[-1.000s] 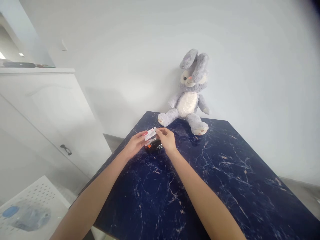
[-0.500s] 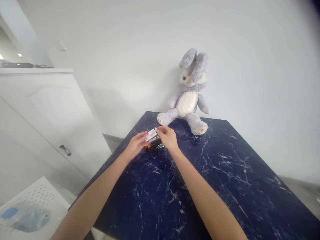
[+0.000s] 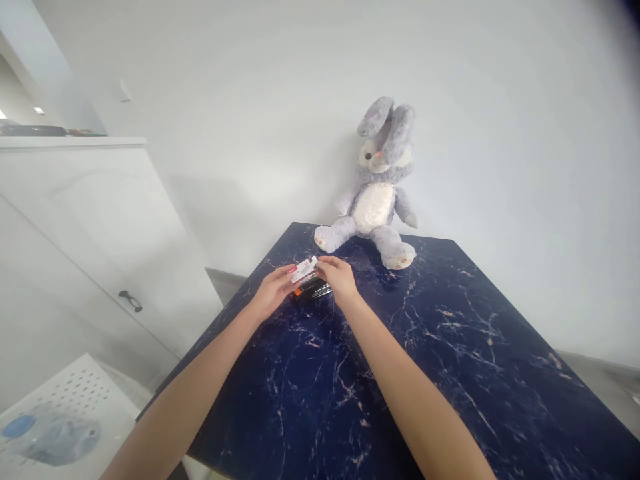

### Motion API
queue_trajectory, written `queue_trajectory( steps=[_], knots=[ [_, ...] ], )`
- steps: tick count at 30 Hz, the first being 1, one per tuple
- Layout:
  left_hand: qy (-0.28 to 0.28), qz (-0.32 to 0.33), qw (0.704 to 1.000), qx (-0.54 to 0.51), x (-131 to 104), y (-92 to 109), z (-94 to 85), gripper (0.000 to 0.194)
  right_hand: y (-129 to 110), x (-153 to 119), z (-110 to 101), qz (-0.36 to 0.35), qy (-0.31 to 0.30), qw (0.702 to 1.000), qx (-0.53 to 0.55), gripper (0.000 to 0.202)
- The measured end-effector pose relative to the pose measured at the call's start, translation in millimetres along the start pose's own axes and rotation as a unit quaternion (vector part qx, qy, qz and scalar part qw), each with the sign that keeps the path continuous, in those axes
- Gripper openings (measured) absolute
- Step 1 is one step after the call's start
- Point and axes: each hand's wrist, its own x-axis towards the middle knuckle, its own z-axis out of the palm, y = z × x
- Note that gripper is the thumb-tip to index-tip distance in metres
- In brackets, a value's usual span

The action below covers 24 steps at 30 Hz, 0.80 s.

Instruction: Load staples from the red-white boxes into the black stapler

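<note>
A small white and red box (image 3: pixel 302 270) is held above the dark blue marbled table (image 3: pixel 425 347). My left hand (image 3: pixel 273 291) grips its left end between thumb and fingers. At the box's right end, where a small white flap stands up, my right hand (image 3: pixel 337 277) has its thumb and fingers pinched together. Under the box, a black item with an orange part and thin silvery pieces (image 3: pixel 313 290) lies on the table, partly hidden by the hands.
A grey plush rabbit (image 3: pixel 375 203) sits at the table's back edge against the wall. To the left stands a white cabinet (image 3: pixel 100 253). A clear plastic bag (image 3: pixel 63 437) with a blue round part lies on a perforated white surface at lower left.
My right hand has shifted slightly right at the end of the box, and the white flap there shows more plainly. My left hand has barely moved.
</note>
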Motion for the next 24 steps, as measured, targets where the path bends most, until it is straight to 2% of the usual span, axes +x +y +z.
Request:
queue_trajectory(
  steps=[11,13,16,20,22,24],
  knots=[
    [-0.027,-0.007,1.0,0.002,-1.0,-1.0,-1.1,0.028,-0.4,-1.2,-0.2,0.075,0.014,0.99,0.115,0.007],
    [-0.024,0.002,1.0,0.011,-2.1,-0.2,0.3,0.029,0.0,-1.0,-0.4,0.055,0.011,0.994,0.091,0.007],
    [-0.024,0.012,1.0,0.015,-2.4,0.3,0.8,0.03,-1.4,-2.8,-1.4,-0.025,-0.016,1.0,-0.005,0.014],
    [-0.032,0.008,0.999,0.008,-1.3,-0.6,-1.2,0.031,-4.1,-6.6,-3.4,-0.143,-0.031,0.971,-0.187,0.018],
    [-0.032,0.005,0.999,0.004,-1.1,-1.0,-1.8,0.031,-2.4,-5.8,-3.7,-0.151,-0.023,0.967,-0.205,0.02],
    [-0.029,0.004,1.0,0.002,-1.4,-1.0,-1.4,0.03,1.2,-3.0,-3.6,-0.118,-0.018,0.978,-0.173,0.022]
  ],
)
